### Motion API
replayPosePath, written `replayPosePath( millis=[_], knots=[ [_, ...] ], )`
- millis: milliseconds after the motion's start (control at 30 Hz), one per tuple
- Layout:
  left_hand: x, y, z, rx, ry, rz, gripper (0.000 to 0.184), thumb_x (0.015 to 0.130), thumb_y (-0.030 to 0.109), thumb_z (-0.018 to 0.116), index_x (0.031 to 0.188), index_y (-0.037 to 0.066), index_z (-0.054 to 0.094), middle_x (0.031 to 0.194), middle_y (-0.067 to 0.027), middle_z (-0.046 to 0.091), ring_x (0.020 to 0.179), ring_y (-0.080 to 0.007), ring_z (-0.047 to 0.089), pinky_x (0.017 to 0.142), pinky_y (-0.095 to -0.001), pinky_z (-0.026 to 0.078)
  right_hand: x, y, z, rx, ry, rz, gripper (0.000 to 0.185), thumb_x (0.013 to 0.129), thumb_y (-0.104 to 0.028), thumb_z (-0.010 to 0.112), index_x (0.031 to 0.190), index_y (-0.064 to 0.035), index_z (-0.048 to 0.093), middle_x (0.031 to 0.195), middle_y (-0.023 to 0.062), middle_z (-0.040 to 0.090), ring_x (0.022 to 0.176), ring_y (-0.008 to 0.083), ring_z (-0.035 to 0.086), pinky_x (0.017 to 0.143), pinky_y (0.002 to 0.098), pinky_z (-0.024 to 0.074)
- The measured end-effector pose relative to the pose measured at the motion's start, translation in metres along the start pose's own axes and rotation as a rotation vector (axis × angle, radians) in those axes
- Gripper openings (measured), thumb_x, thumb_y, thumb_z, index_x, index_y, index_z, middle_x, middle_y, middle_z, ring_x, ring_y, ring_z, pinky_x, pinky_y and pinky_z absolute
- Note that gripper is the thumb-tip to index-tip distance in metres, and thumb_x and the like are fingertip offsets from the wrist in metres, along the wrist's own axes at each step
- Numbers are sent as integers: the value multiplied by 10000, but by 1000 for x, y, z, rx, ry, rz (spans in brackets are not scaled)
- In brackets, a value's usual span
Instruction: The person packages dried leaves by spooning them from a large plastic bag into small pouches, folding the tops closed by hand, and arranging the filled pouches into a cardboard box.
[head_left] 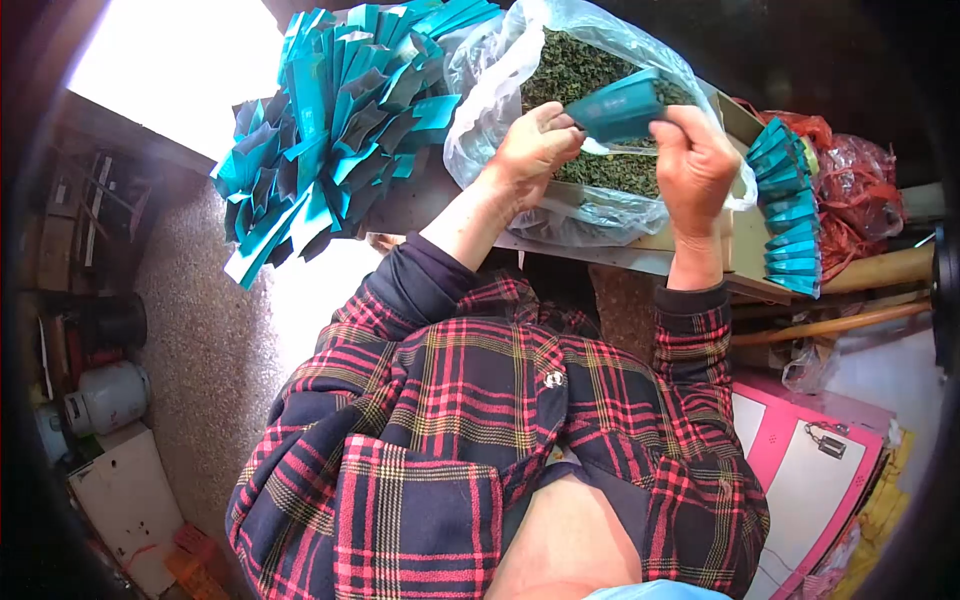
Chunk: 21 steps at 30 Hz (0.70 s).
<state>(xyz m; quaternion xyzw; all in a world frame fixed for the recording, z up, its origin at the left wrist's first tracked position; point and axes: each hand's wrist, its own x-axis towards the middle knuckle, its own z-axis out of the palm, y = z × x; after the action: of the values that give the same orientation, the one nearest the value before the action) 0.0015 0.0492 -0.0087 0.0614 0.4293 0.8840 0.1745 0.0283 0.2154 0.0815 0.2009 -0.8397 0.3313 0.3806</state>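
Observation:
Over a clear plastic bag (pixel 480 75) full of dried, dark green crumbled leaves (pixel 610 175), a small teal packet (pixel 622 108) is held tilted. My left hand (pixel 535 155) grips its narrow left end between thumb and fingers. At the wider right end, my right hand (pixel 697 165) is closed, thumb and fingers pinching by the packet's mouth. Some dark leaf shows at that mouth. The right fingertips partly hide the packet's edge. Left of the bag, a large heap of teal packets (pixel 320 130) fans out over the table edge.
A row of teal packets (pixel 790 205) stands right of the bag, beside red plastic bags (pixel 855 175). Wooden poles (pixel 850 280) lie below them. A pink and white cabinet (pixel 800 460) is at lower right. Metal canisters (pixel 108 397) and a white box (pixel 130 500) stand at left.

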Motion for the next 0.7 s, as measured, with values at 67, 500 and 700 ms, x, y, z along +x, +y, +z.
replayPosePath(
  millis=[67, 500, 700],
  knots=[
    [-2, -2, 2, 8, -7, -2, 800, 815, 53, 691, 1415, -101, 184, 1246, -157, 488, 1044, -176, 557, 880, -298, 484, -3, 0, 1, -56, -82, 5, 91, 734, 25, 667, 820, 17, 642, 695, 104, 638, 618, 182, 608, 593, 272, 476],
    [7, -10, 21, 1001, 126, 636, 726, 629, 124, 778, 1252, 2, 426, 1198, -219, 514, 1147, -382, 493, 974, -422, 412, 0, -10, 7, -44, -80, 70, 81, 756, 5, 676, 834, 13, 657, 646, 72, 610, 573, 116, 552, 564, 254, 459],
    [5, -9, 16, 912, 149, 612, 657, 630, 107, 756, 1208, 8, 461, 1141, -197, 554, 1081, -371, 540, 923, -413, 450, 13, -21, -12, -42, -73, -33, 206, 761, 16, 652, 962, -20, 676, 922, 110, 660, 769, 184, 617, 694, 284, 495]
  ],
)
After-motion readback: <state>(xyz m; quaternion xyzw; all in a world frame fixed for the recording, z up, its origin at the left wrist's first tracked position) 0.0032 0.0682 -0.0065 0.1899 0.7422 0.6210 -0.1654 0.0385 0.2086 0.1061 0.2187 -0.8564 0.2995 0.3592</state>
